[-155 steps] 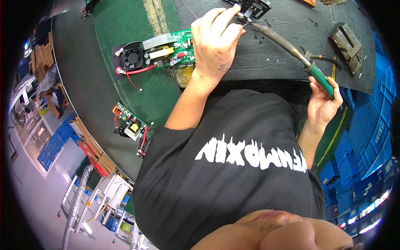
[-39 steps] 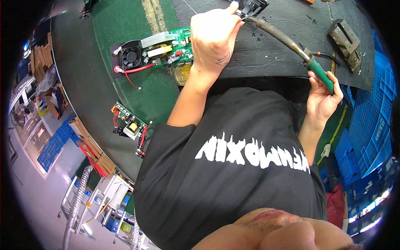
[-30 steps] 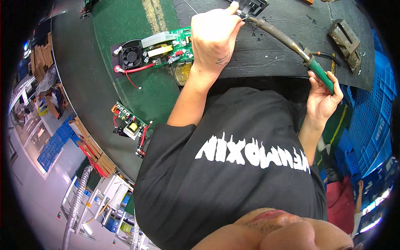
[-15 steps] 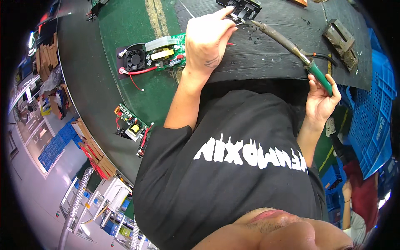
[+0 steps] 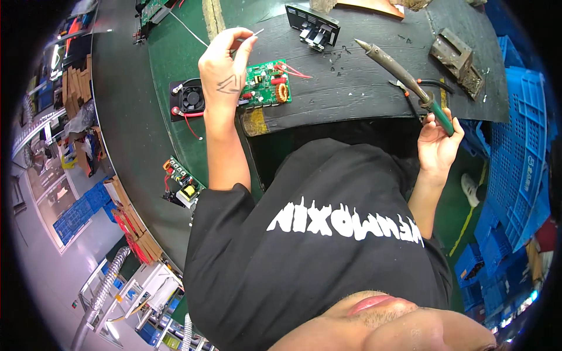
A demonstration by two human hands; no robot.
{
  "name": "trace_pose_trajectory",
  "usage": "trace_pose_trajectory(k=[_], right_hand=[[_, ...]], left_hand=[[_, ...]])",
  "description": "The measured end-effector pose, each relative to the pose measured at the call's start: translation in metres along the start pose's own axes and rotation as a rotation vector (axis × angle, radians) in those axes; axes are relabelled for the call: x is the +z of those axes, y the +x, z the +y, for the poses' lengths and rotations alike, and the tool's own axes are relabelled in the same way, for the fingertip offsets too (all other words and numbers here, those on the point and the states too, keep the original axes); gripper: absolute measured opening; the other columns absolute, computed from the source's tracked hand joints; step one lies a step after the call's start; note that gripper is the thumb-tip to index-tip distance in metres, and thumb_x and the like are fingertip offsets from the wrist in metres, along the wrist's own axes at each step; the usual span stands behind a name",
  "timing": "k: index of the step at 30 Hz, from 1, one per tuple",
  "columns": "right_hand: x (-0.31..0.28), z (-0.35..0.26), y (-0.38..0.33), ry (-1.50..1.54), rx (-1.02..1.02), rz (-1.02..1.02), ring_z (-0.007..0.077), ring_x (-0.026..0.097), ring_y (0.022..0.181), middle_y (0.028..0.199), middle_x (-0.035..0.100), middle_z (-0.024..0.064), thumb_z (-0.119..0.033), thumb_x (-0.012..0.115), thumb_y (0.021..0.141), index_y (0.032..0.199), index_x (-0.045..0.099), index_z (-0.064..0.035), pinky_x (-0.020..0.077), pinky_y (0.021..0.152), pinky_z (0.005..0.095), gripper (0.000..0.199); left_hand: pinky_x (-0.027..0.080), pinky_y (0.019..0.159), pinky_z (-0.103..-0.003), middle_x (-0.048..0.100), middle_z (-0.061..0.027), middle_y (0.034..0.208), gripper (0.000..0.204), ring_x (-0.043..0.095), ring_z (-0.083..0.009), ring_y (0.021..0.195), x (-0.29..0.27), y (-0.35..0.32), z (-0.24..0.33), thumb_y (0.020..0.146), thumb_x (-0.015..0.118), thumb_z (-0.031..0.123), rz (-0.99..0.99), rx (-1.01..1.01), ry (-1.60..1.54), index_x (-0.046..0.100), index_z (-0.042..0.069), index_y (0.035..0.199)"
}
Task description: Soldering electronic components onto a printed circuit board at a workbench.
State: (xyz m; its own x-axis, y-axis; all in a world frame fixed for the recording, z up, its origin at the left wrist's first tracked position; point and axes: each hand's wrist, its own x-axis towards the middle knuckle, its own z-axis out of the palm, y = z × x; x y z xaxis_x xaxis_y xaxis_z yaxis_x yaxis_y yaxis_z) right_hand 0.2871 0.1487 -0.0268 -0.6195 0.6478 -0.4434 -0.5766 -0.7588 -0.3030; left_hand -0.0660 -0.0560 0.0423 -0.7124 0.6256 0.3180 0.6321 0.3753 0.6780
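My left hand (image 5: 225,67) pinches a thin grey wire that looks like solder (image 5: 188,27); its short end pokes out past the fingertips. Below that hand lies a green circuit board (image 5: 266,88) with a copper coil, red leads and a black fan (image 5: 191,100) at its left end, partly hidden by my wrist. My right hand (image 5: 438,145) is closed round the green handle of a soldering iron (image 5: 401,71), its tip pointing up and left. A slotted black panel with sockets (image 5: 314,29) stands on the dark mat, apart from both hands and left of the tip.
A worn metal block stand (image 5: 453,61) sits at the mat's right, near a cutter-like tool (image 5: 404,90) and small dark scraps. Another circuit board (image 5: 184,184) lies at lower left. Blue crates (image 5: 518,152) stack along the right side.
My left hand has moved left, away from the black panel, with the wire still pinched. The panel now stands uncovered by the hand. My right hand keeps hold of the soldering iron.
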Motion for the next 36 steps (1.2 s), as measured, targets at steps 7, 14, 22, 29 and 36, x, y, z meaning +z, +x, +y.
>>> trace_pose_trajectory(k=[7,14,22,29,36], right_hand=[[-0.003,-0.005,0.001,0.124,0.07,-0.031,0.0331,0.067,0.092,0.1,0.068,0.0197,-0.025,0.05,0.098,0.107,0.066,0.0008,0.0625,0.078,0.0357,0.032],[0.001,0.004,-0.002,0.088,0.08,-0.042,0.0374,0.066,0.101,0.107,0.066,0.0266,-0.024,0.049,0.098,0.109,0.065,0.0038,0.0607,0.086,0.0383,0.034],[-0.006,0.025,0.005,0.05,0.128,-0.011,0.039,0.064,0.105,0.113,0.063,0.0295,-0.022,0.047,0.098,0.113,0.062,0.0076,0.0585,0.092,0.0397,0.036],[-0.004,0.03,0.006,0.005,0.102,0.019,0.0389,0.064,0.105,0.114,0.062,0.0305,-0.022,0.046,0.098,0.115,0.061,0.0076,0.0579,0.093,0.0402,0.037],[0.001,0.036,0.009,-0.042,0.099,0.044,0.0386,0.065,0.105,0.114,0.062,0.0301,-0.021,0.047,0.097,0.113,0.062,0.0075,0.0584,0.092,0.0397,0.036]], left_hand=[[0.045,0.058,-0.027,0.063,-0.0055,0.076,0.008,0.056,-0.0143,0.062,0.016,-0.015,0.022,0.081,0.075,0.007,0.098,0.145,-0.026,0.069,0.003,0.086],[0.049,0.065,-0.031,0.062,-0.0083,0.081,0.009,0.061,-0.0201,0.071,0.048,-0.045,0.031,0.08,0.074,0.004,0.103,0.16,-0.138,0.067,0.002,0.085],[0.051,0.087,-0.039,0.064,-0.0095,0.124,0.014,0.057,-0.0303,0.107,0.046,-0.038,0.024,0.075,0.075,0.009,0.048,0.446,0.16,0.066,0.006,0.086],[0.051,0.087,-0.039,0.067,-0.0057,0.119,0.014,0.059,-0.0282,0.104,0.05,-0.039,0.013,0.075,0.074,0.008,0.064,0.442,0.114,0.065,0.005,0.085],[0.051,0.084,-0.039,0.068,-0.0047,0.116,0.014,0.061,-0.0268,0.099,0.056,-0.036,0.003,0.075,0.074,0.009,0.112,0.444,0.08,0.065,0.005,0.085]])
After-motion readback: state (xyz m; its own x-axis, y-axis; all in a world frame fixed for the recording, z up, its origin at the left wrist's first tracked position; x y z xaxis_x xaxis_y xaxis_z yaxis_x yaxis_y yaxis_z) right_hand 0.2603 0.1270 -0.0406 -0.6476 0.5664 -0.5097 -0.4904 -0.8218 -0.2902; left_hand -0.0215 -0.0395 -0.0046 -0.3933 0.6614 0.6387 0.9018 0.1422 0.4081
